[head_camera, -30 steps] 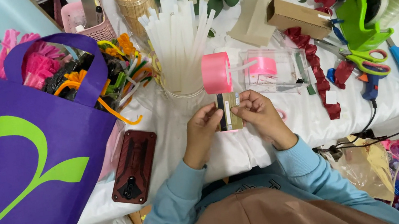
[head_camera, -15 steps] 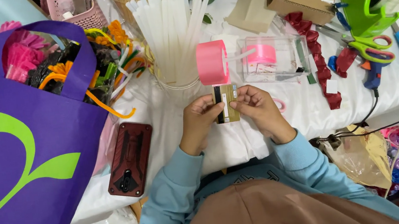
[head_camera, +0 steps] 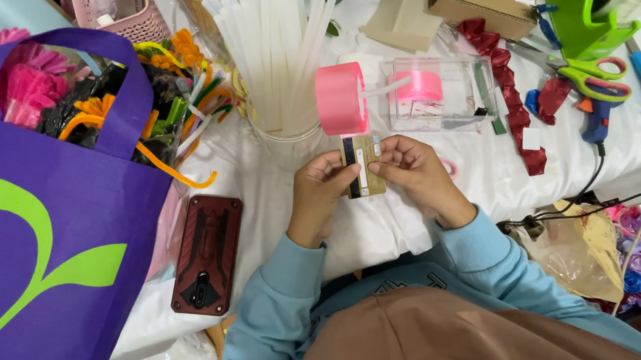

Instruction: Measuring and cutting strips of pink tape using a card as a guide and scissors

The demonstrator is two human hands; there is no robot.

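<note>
Both hands meet over the middle of the white-covered worktop (head_camera: 501, 173), each pinching a side edge of a small gold card (head_camera: 362, 165) with a dark stripe: the left hand (head_camera: 321, 196) grips its left edge with thumb and fingertips, the right hand (head_camera: 417, 177) grips the right edge the same way. The card stands upright between them, held just above the cloth. Touching its top edge is a roll of pink ribbon (head_camera: 341, 100), seen side-on, directly above the card. Just right of the roll sits a clear plastic box (head_camera: 458, 100) with a second pink spool inside. Behind the roll stands a clear jar of white glue sticks (head_camera: 275, 41). To the left of the left forearm lies a dark red phone case (head_camera: 207, 254), and beyond it a large purple bag (head_camera: 27, 268) stuffed with bright pipe cleaners. Further right are a crumpled dark red ribbon (head_camera: 508, 89), green-handled scissors (head_camera: 592, 78), a blue glue gun (head_camera: 595, 123) and a green tape dispenser (head_camera: 583, 9).
</note>
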